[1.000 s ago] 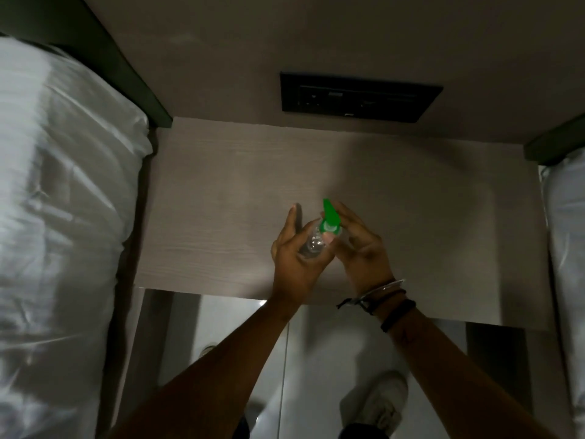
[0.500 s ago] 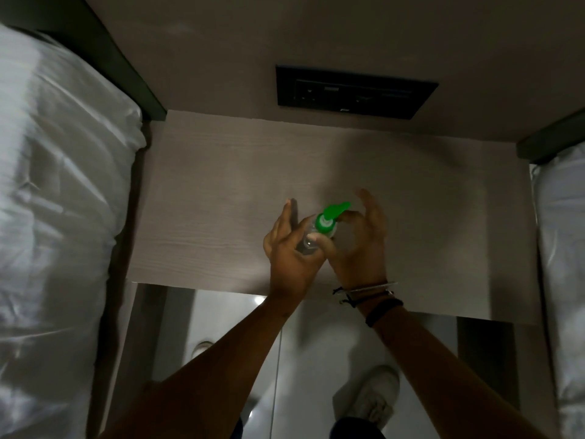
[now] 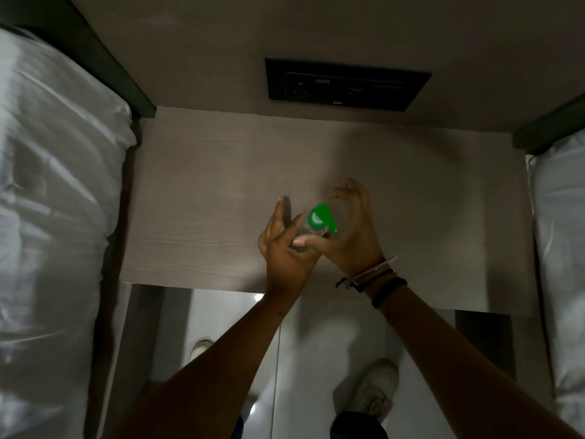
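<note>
1. You are in a bedroom, and it looks like a hotel room
2. White bedding lies on the left bed (image 3: 47, 217) and the right bed (image 3: 560, 248)
3. Between them stands a wooden bedside table (image 3: 205, 201), under a dark socket panel (image 3: 345, 85) on the wall

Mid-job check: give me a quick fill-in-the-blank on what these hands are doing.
1. The small clear plastic bottle has a cap coloured ___.
2. The hand gripping the bottle is the person's ___ one.
3. The metal and dark bracelets circle the ___ wrist.
Missing words: green; left; right.
</note>
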A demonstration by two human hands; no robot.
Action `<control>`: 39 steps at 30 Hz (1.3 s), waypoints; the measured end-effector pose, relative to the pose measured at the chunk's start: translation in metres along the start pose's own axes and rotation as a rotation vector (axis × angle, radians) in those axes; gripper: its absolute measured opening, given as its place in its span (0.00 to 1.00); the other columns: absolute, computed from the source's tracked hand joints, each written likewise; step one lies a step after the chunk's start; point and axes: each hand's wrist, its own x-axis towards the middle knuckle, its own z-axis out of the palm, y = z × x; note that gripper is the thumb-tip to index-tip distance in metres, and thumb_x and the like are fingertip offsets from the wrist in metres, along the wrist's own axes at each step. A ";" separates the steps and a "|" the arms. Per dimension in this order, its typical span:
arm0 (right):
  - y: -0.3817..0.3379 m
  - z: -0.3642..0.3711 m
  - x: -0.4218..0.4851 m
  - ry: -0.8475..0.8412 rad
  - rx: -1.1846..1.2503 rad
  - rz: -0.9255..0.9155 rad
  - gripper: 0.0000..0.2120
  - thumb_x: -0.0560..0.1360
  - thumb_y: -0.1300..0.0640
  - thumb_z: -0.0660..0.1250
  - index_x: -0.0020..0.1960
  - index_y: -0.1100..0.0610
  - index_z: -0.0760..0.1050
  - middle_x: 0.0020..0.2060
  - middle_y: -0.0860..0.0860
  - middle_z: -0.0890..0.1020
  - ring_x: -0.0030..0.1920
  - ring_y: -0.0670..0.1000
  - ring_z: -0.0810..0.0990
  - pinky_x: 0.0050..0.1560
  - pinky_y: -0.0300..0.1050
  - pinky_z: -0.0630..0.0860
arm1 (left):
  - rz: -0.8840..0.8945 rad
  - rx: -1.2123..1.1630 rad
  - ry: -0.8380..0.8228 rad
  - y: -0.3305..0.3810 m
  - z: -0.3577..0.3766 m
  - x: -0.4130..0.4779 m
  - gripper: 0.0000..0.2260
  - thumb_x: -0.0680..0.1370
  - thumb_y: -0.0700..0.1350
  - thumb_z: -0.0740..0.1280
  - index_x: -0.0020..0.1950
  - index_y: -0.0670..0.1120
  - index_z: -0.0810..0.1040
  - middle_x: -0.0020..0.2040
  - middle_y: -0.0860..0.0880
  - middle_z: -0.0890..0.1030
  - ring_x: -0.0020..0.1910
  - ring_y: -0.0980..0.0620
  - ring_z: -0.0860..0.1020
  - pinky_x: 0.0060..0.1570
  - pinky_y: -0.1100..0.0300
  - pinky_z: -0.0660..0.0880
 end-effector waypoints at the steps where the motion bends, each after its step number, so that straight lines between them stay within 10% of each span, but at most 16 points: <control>1: 0.003 -0.002 -0.001 -0.056 0.015 -0.003 0.40 0.58 0.51 0.81 0.65 0.48 0.66 0.71 0.59 0.65 0.71 0.56 0.63 0.71 0.54 0.64 | -0.009 -0.018 -0.020 0.000 0.000 0.000 0.24 0.73 0.57 0.57 0.58 0.43 0.82 0.73 0.44 0.70 0.71 0.46 0.69 0.66 0.44 0.72; 6: 0.012 -0.007 0.005 -0.071 -0.025 -0.093 0.17 0.67 0.60 0.75 0.54 0.60 0.79 0.70 0.60 0.68 0.71 0.54 0.62 0.72 0.63 0.63 | -0.039 -0.048 -0.133 -0.011 -0.001 -0.001 0.23 0.69 0.55 0.75 0.62 0.49 0.78 0.74 0.56 0.62 0.75 0.47 0.62 0.74 0.44 0.61; 11: 0.004 -0.002 0.005 -0.061 -0.054 -0.038 0.38 0.57 0.50 0.81 0.63 0.56 0.70 0.72 0.58 0.63 0.71 0.51 0.60 0.69 0.47 0.63 | 0.011 -0.140 -0.027 -0.003 -0.003 0.000 0.18 0.75 0.58 0.64 0.65 0.61 0.74 0.72 0.40 0.71 0.69 0.39 0.72 0.62 0.34 0.73; 18: 0.001 -0.005 0.007 0.030 -0.103 -0.091 0.22 0.58 0.52 0.81 0.46 0.60 0.78 0.64 0.59 0.75 0.66 0.58 0.70 0.66 0.64 0.69 | 0.007 -0.023 -0.117 -0.010 -0.003 0.002 0.17 0.70 0.49 0.76 0.54 0.43 0.83 0.74 0.42 0.69 0.72 0.43 0.70 0.66 0.34 0.68; 22: 0.000 0.000 0.004 -0.084 -0.069 -0.058 0.39 0.58 0.46 0.79 0.64 0.56 0.69 0.72 0.58 0.65 0.72 0.56 0.62 0.71 0.52 0.66 | 0.013 0.000 -0.087 -0.001 -0.006 0.001 0.22 0.73 0.57 0.62 0.61 0.46 0.79 0.73 0.40 0.70 0.72 0.43 0.69 0.67 0.35 0.67; 26: 0.006 -0.005 0.005 -0.085 -0.097 -0.107 0.19 0.65 0.51 0.75 0.53 0.58 0.79 0.69 0.58 0.70 0.72 0.59 0.62 0.72 0.64 0.61 | -0.052 -0.057 -0.120 -0.004 -0.006 0.001 0.23 0.68 0.59 0.67 0.60 0.53 0.79 0.75 0.45 0.67 0.74 0.47 0.66 0.72 0.36 0.60; 32: 0.004 0.000 0.003 -0.067 -0.060 -0.017 0.35 0.59 0.48 0.80 0.61 0.57 0.72 0.71 0.56 0.66 0.70 0.53 0.63 0.71 0.55 0.64 | -0.027 -0.035 -0.046 -0.004 -0.003 0.000 0.22 0.71 0.58 0.64 0.59 0.47 0.79 0.73 0.43 0.70 0.70 0.48 0.69 0.66 0.35 0.69; 35: 0.009 -0.004 0.003 -0.125 -0.053 -0.078 0.20 0.66 0.56 0.76 0.56 0.59 0.78 0.71 0.58 0.68 0.72 0.57 0.63 0.73 0.63 0.60 | -0.053 -0.041 -0.108 -0.007 -0.003 0.000 0.27 0.68 0.62 0.67 0.61 0.49 0.80 0.74 0.55 0.64 0.72 0.61 0.60 0.73 0.39 0.61; 39: 0.003 0.001 0.002 0.079 -0.125 -0.013 0.20 0.58 0.51 0.80 0.45 0.57 0.79 0.63 0.54 0.75 0.67 0.54 0.70 0.67 0.60 0.69 | -0.026 -0.062 -0.091 -0.006 -0.003 0.001 0.21 0.69 0.60 0.67 0.58 0.51 0.81 0.74 0.47 0.68 0.73 0.49 0.67 0.69 0.36 0.65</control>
